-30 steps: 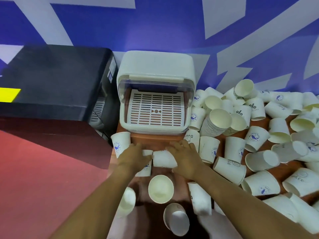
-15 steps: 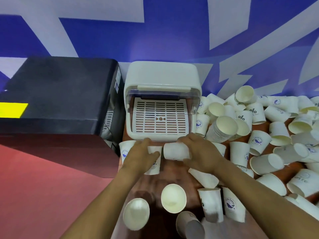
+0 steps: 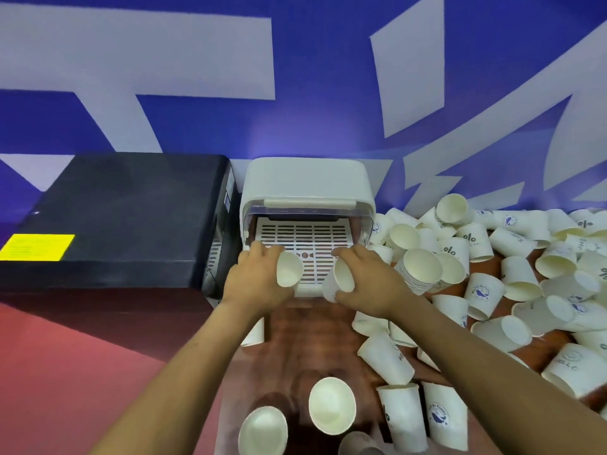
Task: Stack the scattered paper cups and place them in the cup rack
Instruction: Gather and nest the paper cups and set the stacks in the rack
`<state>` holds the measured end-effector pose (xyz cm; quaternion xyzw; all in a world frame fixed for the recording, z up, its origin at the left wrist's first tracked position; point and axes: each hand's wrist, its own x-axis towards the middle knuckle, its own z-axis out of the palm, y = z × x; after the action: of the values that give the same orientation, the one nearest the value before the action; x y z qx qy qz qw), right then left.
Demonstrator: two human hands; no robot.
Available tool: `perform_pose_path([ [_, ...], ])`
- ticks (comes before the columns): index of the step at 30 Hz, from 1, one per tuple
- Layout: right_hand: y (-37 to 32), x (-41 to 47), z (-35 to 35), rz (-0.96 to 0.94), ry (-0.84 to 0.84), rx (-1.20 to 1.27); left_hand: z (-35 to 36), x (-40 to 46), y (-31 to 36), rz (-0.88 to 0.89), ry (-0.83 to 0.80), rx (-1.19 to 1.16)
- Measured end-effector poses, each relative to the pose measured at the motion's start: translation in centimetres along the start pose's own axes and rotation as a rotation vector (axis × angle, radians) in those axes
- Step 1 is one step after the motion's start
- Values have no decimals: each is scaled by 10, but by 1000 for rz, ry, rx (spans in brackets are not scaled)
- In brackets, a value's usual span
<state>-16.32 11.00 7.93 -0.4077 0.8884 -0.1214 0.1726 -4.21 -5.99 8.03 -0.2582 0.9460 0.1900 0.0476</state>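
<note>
The white cup rack (image 3: 307,182) stands against the wall with its lid raised and its slotted tray (image 3: 303,236) showing. My left hand (image 3: 254,284) grips a white paper cup (image 3: 289,269) with its mouth turned toward me, just in front of the tray. Beside it, my right hand (image 3: 364,280) holds a second paper cup (image 3: 340,280), tilted, mouth facing left and toward me. The two cups are close together and apart. A stack of nested cups (image 3: 418,270) lies to the right of the rack.
A black box (image 3: 124,218) with a yellow label sits left of the rack. Many loose paper cups (image 3: 525,274) cover the brown table (image 3: 305,343) on the right. Several more cups (image 3: 331,405) lie at the near edge. A blue and white wall rises behind.
Both hands have lifted their cups off the table and carried them forward to the rack's front. The cups have turned so their mouths face me.
</note>
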Motion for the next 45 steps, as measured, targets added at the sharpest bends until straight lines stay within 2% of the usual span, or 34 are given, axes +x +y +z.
perform_pose_path([
  [4,-8,17,1,-6,22,73,-7,14,-3,-13,18,77],
  [9,-14,37,12,3,66,118,-1,27,-9,-28,17,38],
  [13,-14,54,20,0,82,54,4,41,-12,-19,37,78],
  [24,-14,90,48,46,-69,13,31,72,-24,-56,-110,243],
  [31,-11,96,64,40,-84,-25,44,81,-28,-77,-196,324],
  [38,-12,99,68,32,-106,-49,43,79,-29,-80,-202,262],
  [45,-11,81,57,10,-54,-45,26,59,-28,-38,-133,184],
])
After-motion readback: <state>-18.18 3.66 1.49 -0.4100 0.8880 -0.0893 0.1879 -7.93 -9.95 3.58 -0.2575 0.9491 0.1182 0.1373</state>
